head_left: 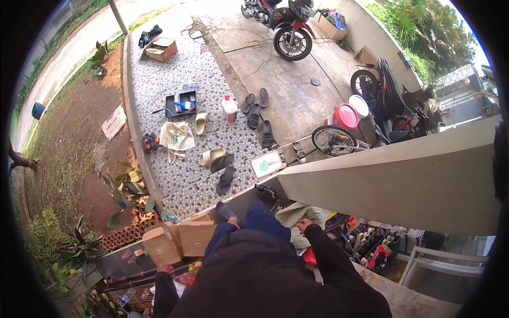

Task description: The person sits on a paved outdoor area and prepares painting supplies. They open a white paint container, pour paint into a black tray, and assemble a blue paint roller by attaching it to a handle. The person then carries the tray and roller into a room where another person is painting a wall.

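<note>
My right hand point(305, 226), its fingers curled, is over a grey-beige cloth or sheet point(289, 217) beside my right leg. What it holds, if anything, is too small to make out. Low on the left, my left hand point(166, 268) hangs next to an open cardboard box point(161, 245). Its fingers are too small to read. Between that hand and my leg lie red and yellow packages point(186, 276). A red item point(309, 258) shows under my right forearm. My left foot, in a dark slipper point(227, 211), stands on the step.
On the pebbled path ahead are a black tray point(180, 104), a jug point(229, 108), a cloth bag point(177, 137), and several sandals point(212, 157). A framed picture point(268, 164) lies by the low wall point(392, 185). Motorbikes point(291, 40) and buckets point(345, 116) stand beyond. Shoes point(366, 238) fill the right side.
</note>
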Action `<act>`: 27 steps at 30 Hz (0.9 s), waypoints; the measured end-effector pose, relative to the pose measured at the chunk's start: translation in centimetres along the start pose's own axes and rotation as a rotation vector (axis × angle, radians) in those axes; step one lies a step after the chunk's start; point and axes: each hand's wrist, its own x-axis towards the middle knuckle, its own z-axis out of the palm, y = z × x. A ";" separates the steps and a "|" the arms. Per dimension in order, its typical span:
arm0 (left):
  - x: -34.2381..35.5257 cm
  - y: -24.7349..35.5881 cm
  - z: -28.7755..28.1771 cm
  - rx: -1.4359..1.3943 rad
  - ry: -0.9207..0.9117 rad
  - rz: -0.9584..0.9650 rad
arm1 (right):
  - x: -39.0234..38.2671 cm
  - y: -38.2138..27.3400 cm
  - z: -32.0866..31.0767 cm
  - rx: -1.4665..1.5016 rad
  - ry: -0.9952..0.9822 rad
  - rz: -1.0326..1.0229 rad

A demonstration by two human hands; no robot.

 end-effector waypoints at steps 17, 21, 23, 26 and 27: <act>-1.0 25.6 9.9 0.477 0.197 0.414 | 1.1 -17.0 3.1 0.166 -0.169 0.130; 0.1 20.1 5.8 0.318 -0.043 0.127 | 5.1 -17.0 2.3 -0.243 -0.192 -0.029; 0.3 17.9 6.0 0.287 0.230 0.074 | 4.9 -20.0 1.1 -0.265 -0.253 -0.084; 2.5 17.8 7.6 0.238 0.297 -0.035 | 7.2 -28.6 -1.2 -0.188 -0.361 -0.090; 4.3 18.1 9.1 0.243 0.266 -0.062 | 12.1 -28.1 -1.5 -0.244 -0.325 -0.169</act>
